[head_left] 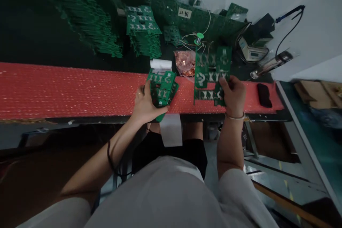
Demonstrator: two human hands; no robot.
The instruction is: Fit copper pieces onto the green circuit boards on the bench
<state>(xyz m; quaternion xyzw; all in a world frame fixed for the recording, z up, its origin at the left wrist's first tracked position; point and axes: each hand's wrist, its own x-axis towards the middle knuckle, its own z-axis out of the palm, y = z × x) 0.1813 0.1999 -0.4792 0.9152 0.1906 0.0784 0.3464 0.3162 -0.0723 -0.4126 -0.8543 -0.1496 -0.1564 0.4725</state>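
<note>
My left hand [146, 104] is closed around the edges of a green circuit board [163, 82], its thumb near the lower end and its fingers along the left side. Under that board, other green boards stick out at an angle over the red bubble-wrap mat [80, 91]. On the right, my right hand [234, 94] pinches a larger circuit board panel [204, 78] by its right edge. The panel has cut-outs and silvery pads, and stands above the mat. Between the two hands lies a clear bag of copper-coloured parts [184, 62].
Behind the mat stand a stack of circuit boards [144, 39] and a long row of boards [88, 17]. A white roll [160, 64], a green wire spool [199, 38], a small device with a display [253, 50] and a black phone-like object [264, 95] are also around.
</note>
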